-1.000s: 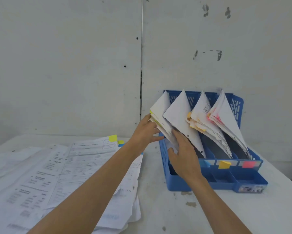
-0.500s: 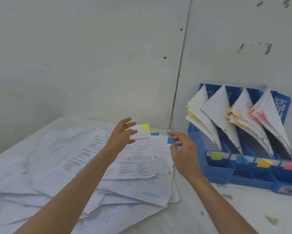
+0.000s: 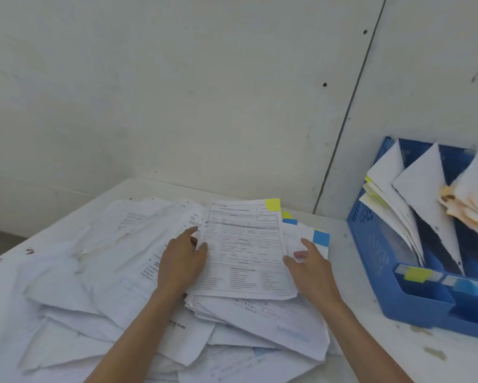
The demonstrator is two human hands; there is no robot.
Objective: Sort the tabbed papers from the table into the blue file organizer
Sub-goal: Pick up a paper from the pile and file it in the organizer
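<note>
I judge the sort to be partly done: several sheets already stand in the compartments of the blue file organizer [image 3: 375,252], but a wide, loose pile of papers [image 3: 80,286] lies on the desk [image 3: 370,355], so most of the work is left. My left grip [image 3: 181,261] lies with fingers nearly straight at the left edge of the top sheet [image 3: 246,252], which carries a yellow tab [image 3: 273,204] at its far corner. My right grip [image 3: 312,269] is relaxed and spread at that sheet's right edge, thumb touching it; neither is closed around anything that I can see. Just beyond the right grip a blue tab [image 3: 321,237] sticks out from a lower sheet. The organizer stands to the right of the pile, with a strip of bare desk between them for carrying across. The wall [image 3: 204,92] rises close behind both, so I would lift sheets up and over rather than push them back.
</note>
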